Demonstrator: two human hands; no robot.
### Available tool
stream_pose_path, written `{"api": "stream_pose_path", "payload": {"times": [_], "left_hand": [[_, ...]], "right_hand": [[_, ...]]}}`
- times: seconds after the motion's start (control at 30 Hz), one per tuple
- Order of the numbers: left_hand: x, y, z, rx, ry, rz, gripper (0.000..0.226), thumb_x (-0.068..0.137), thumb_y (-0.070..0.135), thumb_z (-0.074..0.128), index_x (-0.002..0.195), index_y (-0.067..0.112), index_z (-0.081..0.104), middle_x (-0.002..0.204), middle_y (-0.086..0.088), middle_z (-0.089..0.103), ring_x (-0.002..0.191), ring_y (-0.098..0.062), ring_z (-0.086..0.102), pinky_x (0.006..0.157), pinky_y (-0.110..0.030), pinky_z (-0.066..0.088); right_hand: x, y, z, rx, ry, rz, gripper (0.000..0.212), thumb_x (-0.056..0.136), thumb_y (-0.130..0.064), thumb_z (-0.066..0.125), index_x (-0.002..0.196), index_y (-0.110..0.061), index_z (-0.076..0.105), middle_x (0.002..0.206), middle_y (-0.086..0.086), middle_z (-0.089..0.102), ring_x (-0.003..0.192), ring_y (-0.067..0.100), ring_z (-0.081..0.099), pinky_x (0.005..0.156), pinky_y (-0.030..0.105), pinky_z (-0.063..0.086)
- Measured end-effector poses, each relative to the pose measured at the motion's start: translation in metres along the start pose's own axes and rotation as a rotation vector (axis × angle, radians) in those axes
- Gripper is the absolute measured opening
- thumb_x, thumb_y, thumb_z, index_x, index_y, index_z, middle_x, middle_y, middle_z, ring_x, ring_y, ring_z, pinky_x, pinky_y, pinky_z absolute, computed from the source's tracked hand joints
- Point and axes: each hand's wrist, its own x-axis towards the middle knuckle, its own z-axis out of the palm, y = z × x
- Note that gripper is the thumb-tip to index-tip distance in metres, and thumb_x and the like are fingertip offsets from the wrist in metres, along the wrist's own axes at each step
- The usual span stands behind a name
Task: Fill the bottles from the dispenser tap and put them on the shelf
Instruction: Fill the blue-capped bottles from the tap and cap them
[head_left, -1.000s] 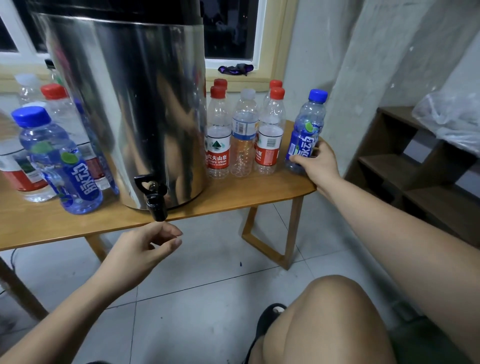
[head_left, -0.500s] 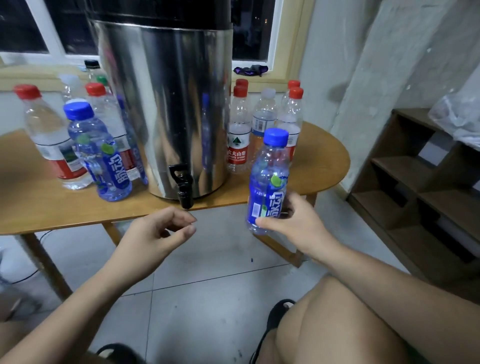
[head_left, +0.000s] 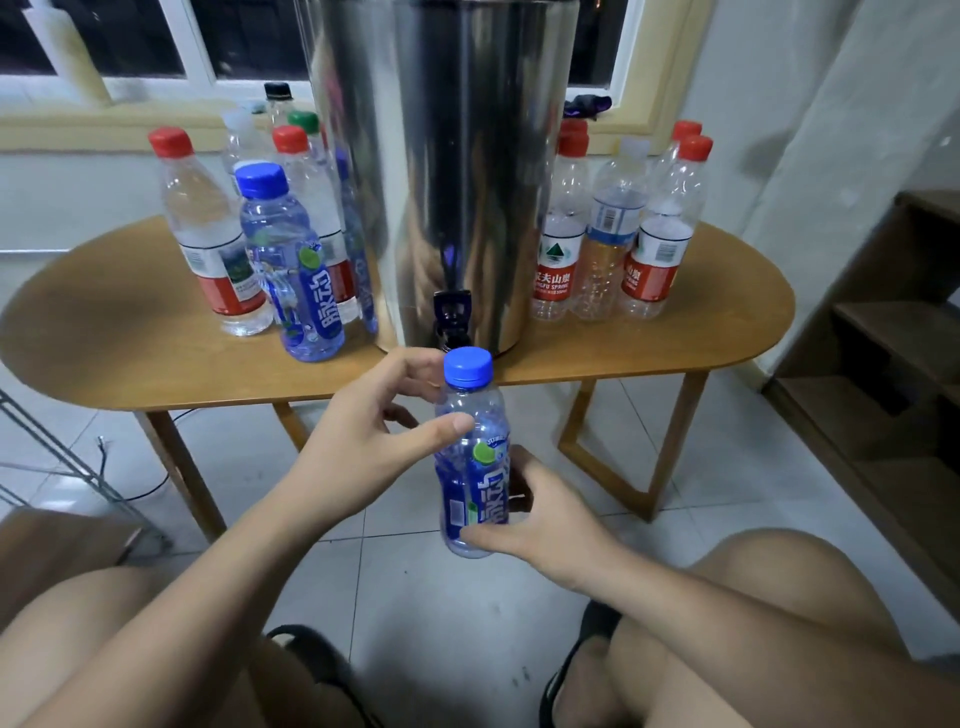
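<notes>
I hold a blue-capped, blue-labelled bottle (head_left: 472, 457) upright in front of the table, just below the black tap (head_left: 452, 314) of the steel dispenser (head_left: 457, 182). My right hand (head_left: 535, 530) grips its lower body. My left hand (head_left: 374, 431) closes round its upper part, thumb on the front of the shoulder and fingers curled behind the neck. The cap is on and the bottle looks empty. The dark wooden shelf (head_left: 883, 332) stands at the right.
The dispenser stands on an oval wooden table (head_left: 701, 353). Several capped bottles (head_left: 608, 234) stand right of it, several more (head_left: 291, 260) to its left. A window sill runs behind. My knees and sandals are below, over a tiled floor.
My right hand lifted the blue bottle off the table's right end and carried it left to below the tap. My left hand rose and took its upper part.
</notes>
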Motion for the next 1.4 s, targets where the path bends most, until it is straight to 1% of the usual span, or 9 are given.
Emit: {"api": "stream_pose_path", "payload": {"times": [0.13, 0.27, 0.47, 0.57, 0.8, 0.93, 1.13, 1.27, 1.4], "left_hand": [[-0.001, -0.001, -0.002, 0.02, 0.001, 0.001, 0.043, 0.094, 0.047, 0.08, 0.132, 0.035, 0.064, 0.128, 0.014, 0.074, 0.121, -0.017, 0.07, 0.091, -0.043, 0.059], [-0.002, -0.001, -0.002, 0.032, 0.034, 0.005, 0.032, 0.1, 0.042, 0.073, 0.13, 0.034, 0.066, 0.125, 0.014, 0.074, 0.121, -0.016, 0.069, 0.092, -0.042, 0.058], [-0.002, -0.006, 0.0, 0.076, 0.002, -0.008, 0.03, 0.094, 0.038, 0.081, 0.121, 0.034, 0.069, 0.119, 0.015, 0.076, 0.118, -0.016, 0.07, 0.088, -0.041, 0.06], [-0.002, -0.009, 0.003, 0.098, -0.048, -0.025, 0.031, 0.093, 0.035, 0.085, 0.12, 0.035, 0.069, 0.118, 0.015, 0.075, 0.118, -0.014, 0.069, 0.088, -0.042, 0.061], [-0.002, -0.012, 0.005, 0.093, -0.088, -0.058, 0.03, 0.093, 0.034, 0.085, 0.118, 0.034, 0.069, 0.116, 0.014, 0.076, 0.115, -0.012, 0.071, 0.091, -0.045, 0.061], [-0.001, -0.013, -0.003, 0.111, -0.152, -0.041, 0.034, 0.095, 0.031, 0.083, 0.125, 0.037, 0.07, 0.125, 0.02, 0.074, 0.124, -0.008, 0.068, 0.097, -0.046, 0.059], [-0.002, -0.016, -0.017, 0.194, -0.333, -0.021, 0.036, 0.102, 0.028, 0.073, 0.136, 0.041, 0.07, 0.134, 0.025, 0.069, 0.129, -0.005, 0.064, 0.099, -0.035, 0.056], [-0.002, -0.024, -0.026, 0.242, -0.291, -0.048, 0.037, 0.089, 0.048, 0.082, 0.125, 0.039, 0.076, 0.12, 0.019, 0.076, 0.113, -0.009, 0.07, 0.089, -0.036, 0.059], [-0.004, -0.032, -0.018, 0.286, -0.101, -0.071, 0.043, 0.08, 0.072, 0.081, 0.094, 0.032, 0.076, 0.084, 0.009, 0.076, 0.076, -0.012, 0.069, 0.066, -0.034, 0.056]], "right_hand": [[-0.003, -0.003, 0.004, -0.015, -0.042, 0.002, 0.066, 0.074, -0.04, 0.097, 0.129, -0.037, 0.06, 0.119, -0.018, 0.075, 0.108, 0.006, 0.073, 0.097, 0.039, 0.062], [-0.005, -0.003, 0.003, -0.011, -0.095, -0.004, 0.065, 0.074, -0.041, 0.095, 0.128, -0.037, 0.06, 0.12, -0.016, 0.075, 0.108, 0.009, 0.073, 0.099, 0.043, 0.061], [0.009, -0.018, -0.012, 0.088, -0.098, -0.022, 0.09, 0.069, -0.06, 0.097, 0.145, -0.049, 0.049, 0.135, -0.016, 0.069, 0.125, 0.009, 0.066, 0.109, 0.047, 0.056], [0.018, -0.024, -0.021, 0.147, -0.101, -0.05, 0.095, 0.069, -0.059, 0.098, 0.149, -0.048, 0.049, 0.14, -0.012, 0.067, 0.131, 0.013, 0.064, 0.112, 0.051, 0.053], [0.021, -0.03, -0.018, 0.158, -0.164, -0.062, 0.073, 0.085, -0.03, 0.094, 0.145, -0.04, 0.055, 0.135, -0.014, 0.069, 0.125, 0.008, 0.068, 0.107, 0.046, 0.058], [0.017, -0.023, -0.01, 0.13, -0.158, -0.051, 0.064, 0.085, -0.038, 0.092, 0.139, -0.042, 0.057, 0.133, -0.015, 0.071, 0.122, 0.012, 0.07, 0.104, 0.05, 0.06], [0.015, -0.016, -0.004, 0.042, -0.13, -0.025, 0.065, 0.079, -0.053, 0.092, 0.134, -0.045, 0.058, 0.128, -0.022, 0.072, 0.117, 0.007, 0.07, 0.099, 0.042, 0.063], [0.012, -0.019, 0.0, -0.02, -0.077, -0.048, 0.06, 0.078, -0.051, 0.094, 0.128, -0.041, 0.064, 0.118, -0.023, 0.073, 0.108, 0.0, 0.071, 0.09, 0.028, 0.062], [0.012, -0.021, 0.005, -0.053, 0.023, -0.106, 0.061, 0.073, -0.052, 0.096, 0.124, -0.041, 0.064, 0.118, -0.021, 0.068, 0.109, 0.001, 0.068, 0.088, 0.025, 0.06]]}}
